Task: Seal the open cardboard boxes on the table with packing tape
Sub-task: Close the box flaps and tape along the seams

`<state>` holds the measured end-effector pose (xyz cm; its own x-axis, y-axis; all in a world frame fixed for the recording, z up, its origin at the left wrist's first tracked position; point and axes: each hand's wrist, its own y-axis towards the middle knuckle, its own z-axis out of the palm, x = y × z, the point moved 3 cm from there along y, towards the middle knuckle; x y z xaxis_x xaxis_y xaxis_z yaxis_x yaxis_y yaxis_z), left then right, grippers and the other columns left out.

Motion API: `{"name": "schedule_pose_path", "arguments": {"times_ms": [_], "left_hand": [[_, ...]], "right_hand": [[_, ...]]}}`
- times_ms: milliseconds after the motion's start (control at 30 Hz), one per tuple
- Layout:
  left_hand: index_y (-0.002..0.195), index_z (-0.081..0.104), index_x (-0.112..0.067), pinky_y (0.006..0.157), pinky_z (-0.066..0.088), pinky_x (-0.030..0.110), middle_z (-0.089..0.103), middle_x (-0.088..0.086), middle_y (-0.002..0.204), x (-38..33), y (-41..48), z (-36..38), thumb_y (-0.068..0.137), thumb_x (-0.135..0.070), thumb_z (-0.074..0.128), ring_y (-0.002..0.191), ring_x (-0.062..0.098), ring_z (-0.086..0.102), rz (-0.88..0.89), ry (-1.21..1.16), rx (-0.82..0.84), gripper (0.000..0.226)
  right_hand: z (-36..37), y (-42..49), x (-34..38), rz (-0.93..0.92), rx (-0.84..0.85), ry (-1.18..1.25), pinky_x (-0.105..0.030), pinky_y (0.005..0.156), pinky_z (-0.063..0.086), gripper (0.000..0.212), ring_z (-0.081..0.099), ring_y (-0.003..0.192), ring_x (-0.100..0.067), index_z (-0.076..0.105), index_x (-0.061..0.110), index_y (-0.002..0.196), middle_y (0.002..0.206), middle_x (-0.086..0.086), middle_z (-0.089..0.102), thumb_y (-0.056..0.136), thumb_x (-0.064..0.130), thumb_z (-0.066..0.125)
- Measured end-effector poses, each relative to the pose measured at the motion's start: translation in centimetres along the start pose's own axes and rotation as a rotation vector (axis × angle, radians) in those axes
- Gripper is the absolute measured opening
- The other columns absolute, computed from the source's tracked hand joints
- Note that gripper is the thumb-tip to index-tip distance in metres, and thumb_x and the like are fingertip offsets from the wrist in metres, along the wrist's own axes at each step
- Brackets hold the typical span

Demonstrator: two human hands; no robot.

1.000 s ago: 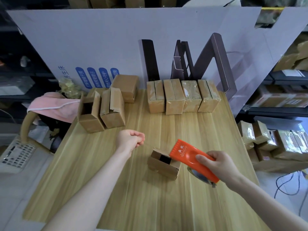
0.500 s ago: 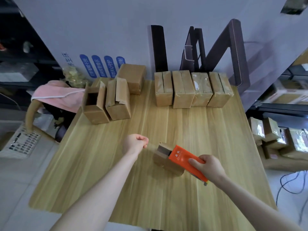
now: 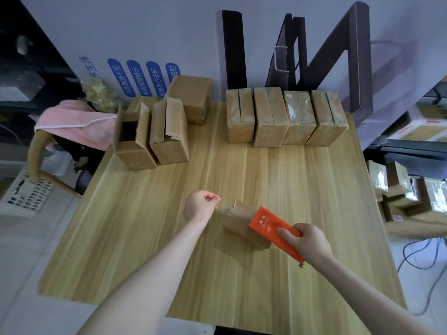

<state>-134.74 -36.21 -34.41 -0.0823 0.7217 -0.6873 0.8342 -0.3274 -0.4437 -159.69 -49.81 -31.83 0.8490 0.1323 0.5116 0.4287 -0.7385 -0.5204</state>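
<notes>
Small cardboard box (image 3: 242, 224): lies on the tabletop (image 3: 242, 170) just right of centre, one flap raised at its 11 o'clock corner.
Tape dispenser (image 3: 271, 226): orange, laid across the box's 3 o'clock end, angled toward 4 o'clock.
Right hand (image 3: 308, 241): clamped on the dispenser's body, fingers wrapped over its top.
Left hand (image 3: 202, 205): at 9 o'clock of the box, just beside it, fingers curled together into a fist; whether it pinches tape cannot be told.
Open boxes (image 3: 151, 139): two at 10 o'clock, touching side by side, flaps up, one showing a dark interior.
Closed box (image 3: 191, 96): behind them at 11 o'clock.
Taped boxes (image 3: 285, 117): row of four at 12 to 1 o'clock, against the white board (image 3: 169, 32).
Pink cloth (image 3: 72, 122): beyond the tabletop's 9 o'clock edge.
</notes>
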Motion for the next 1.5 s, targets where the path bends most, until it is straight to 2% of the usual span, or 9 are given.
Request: {"name": "schedule_pose_path", "arguments": {"times_ms": [200,400,667,800,933,1067,1233,1367,1500], "left_hand": [[0.064,0.068,-0.026,0.076,0.054,0.032,0.070,-0.011,0.062,2.2,1.1,2.0,0.079,-0.027,0.073,0.073,0.014,0.070,-0.112,-0.086,0.038,0.016],[0.075,0.070,-0.028,0.076,0.052,0.025,0.065,-0.018,0.067,3.3,1.5,4.0,0.081,-0.030,0.074,0.074,0.009,0.065,-0.141,-0.067,0.073,0.008],[0.107,0.073,-0.028,0.076,0.050,0.024,0.073,-0.007,0.105,3.6,2.0,5.9,0.084,-0.035,0.066,0.095,0.017,0.067,-0.049,0.150,0.116,0.025],[0.136,0.052,-0.021,0.096,0.048,0.033,0.060,0.000,0.132,3.8,2.5,4.6,0.085,-0.022,0.058,0.120,0.023,0.057,-0.108,0.283,0.043,0.052],[0.131,0.058,-0.018,0.091,0.045,0.027,0.064,0.001,0.126,1.7,0.0,4.0,0.101,-0.028,0.044,0.117,0.020,0.059,0.126,0.093,-0.108,0.035],[0.137,0.050,-0.008,0.103,0.033,0.020,0.053,0.005,0.140,1.1,-1.9,7.6,0.103,-0.032,0.037,0.130,0.018,0.048,0.211,-0.033,0.192,0.044],[0.141,0.044,-0.008,0.106,0.027,0.019,0.046,0.005,0.146,1.7,-1.0,7.9,0.105,-0.029,0.032,0.136,0.017,0.039,0.106,-0.125,0.338,0.044],[0.150,0.029,-0.015,0.114,0.025,0.028,0.031,0.000,0.156,0.9,0.3,7.7,0.104,-0.027,0.031,0.142,0.017,0.031,0.196,0.105,0.343,0.048],[0.138,0.047,-0.026,0.103,0.041,0.029,0.047,-0.009,0.144,-0.8,-0.4,8.1,0.101,-0.014,0.030,0.129,0.012,0.047,0.449,0.328,0.187,0.043]], "right_hand": [[0.1,0.6,0.0,0.004,-0.015,-0.084,-0.037,0.047,0.055,0.048,0.065,0.044,-0.021,0.064,0.008,0.071,0.064,-0.008,0.069,0.081,0.055,0.065],[0.2,0.7,0.0,0.000,-0.006,-0.066,-0.026,0.038,0.048,0.044,0.062,0.036,-0.017,0.063,0.010,0.068,0.060,-0.005,0.067,0.083,0.052,0.065],[0.4,0.9,-0.1,0.002,-0.013,-0.072,-0.025,0.037,0.047,0.043,0.061,0.035,-0.016,0.064,0.012,0.069,0.061,-0.004,0.067,0.083,0.052,0.065],[0.5,0.7,-0.1,-0.006,-0.007,-0.071,-0.022,0.035,0.044,0.041,0.061,0.036,-0.015,0.063,0.014,0.067,0.060,-0.002,0.066,0.083,0.051,0.065],[0.6,0.7,-0.2,-0.012,-0.015,-0.061,-0.021,0.034,0.042,0.040,0.060,0.036,-0.014,0.062,0.014,0.066,0.058,-0.001,0.065,0.082,0.050,0.066],[0.7,0.9,-0.2,-0.021,-0.012,-0.056,-0.025,0.034,0.046,0.042,0.061,0.038,-0.015,0.061,0.013,0.065,0.058,-0.001,0.064,0.083,0.051,0.066],[0.8,0.8,-0.4,-0.017,-0.016,-0.062,-0.022,0.034,0.042,0.042,0.060,0.035,-0.014,0.058,0.014,0.063,0.056,-0.001,0.063,0.084,0.050,0.065],[0.8,0.8,-0.3,-0.024,-0.012,-0.046,-0.023,0.034,0.043,0.041,0.060,0.037,-0.014,0.058,0.015,0.062,0.055,0.001,0.062,0.083,0.050,0.065],[1.1,0.9,-0.6,-0.011,-0.005,-0.030,-0.024,0.037,0.046,0.042,0.062,0.039,-0.016,0.059,0.015,0.064,0.057,0.000,0.063,0.084,0.051,0.063]]}}
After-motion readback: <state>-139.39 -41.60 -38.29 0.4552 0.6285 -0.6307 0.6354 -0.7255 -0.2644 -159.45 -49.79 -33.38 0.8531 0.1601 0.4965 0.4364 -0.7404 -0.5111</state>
